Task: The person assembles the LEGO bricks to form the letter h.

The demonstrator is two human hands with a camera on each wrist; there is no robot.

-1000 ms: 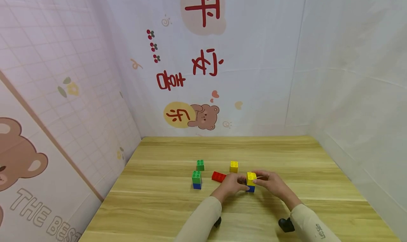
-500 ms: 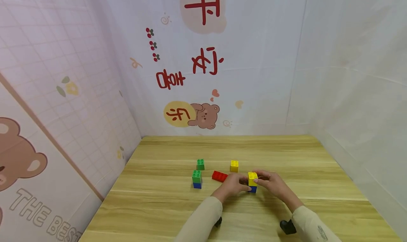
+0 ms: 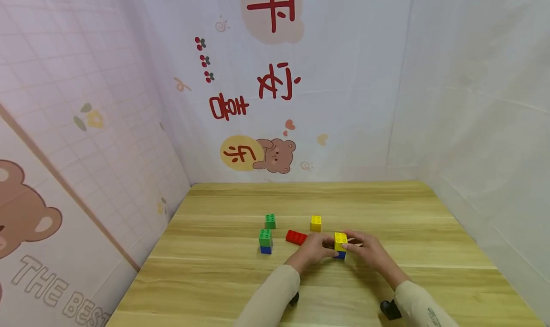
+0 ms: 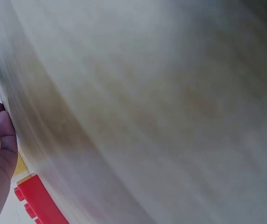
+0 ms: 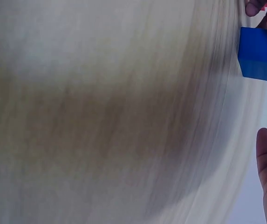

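Note:
A yellow brick [image 3: 341, 240] sits on top of a blue brick [image 3: 341, 255] between the two hands, right of the table's middle. My left hand [image 3: 315, 249] grips the blue brick from the left, thumb at its near side. From the right, my right hand [image 3: 367, 250] pinches the yellow brick. In the right wrist view the blue brick [image 5: 261, 53] has a left fingertip on it, while the lower right-hand fingers [image 5: 265, 156] stay apart from it. The far sides of both bricks are hidden. A red brick [image 3: 296, 237] lies just beyond the left hand.
A green-on-blue brick stack [image 3: 265, 241] stands to the left, with a single green brick [image 3: 269, 221] behind it. Another yellow brick [image 3: 316, 223] is farther back. Printed cloth walls [image 3: 343, 126] enclose the wooden table [image 3: 223, 289] at the back and sides.
Both hands and the yellow-and-blue stack have shifted very slightly right against the other bricks. The grip of both hands looks the same, and the loose bricks have stayed put.

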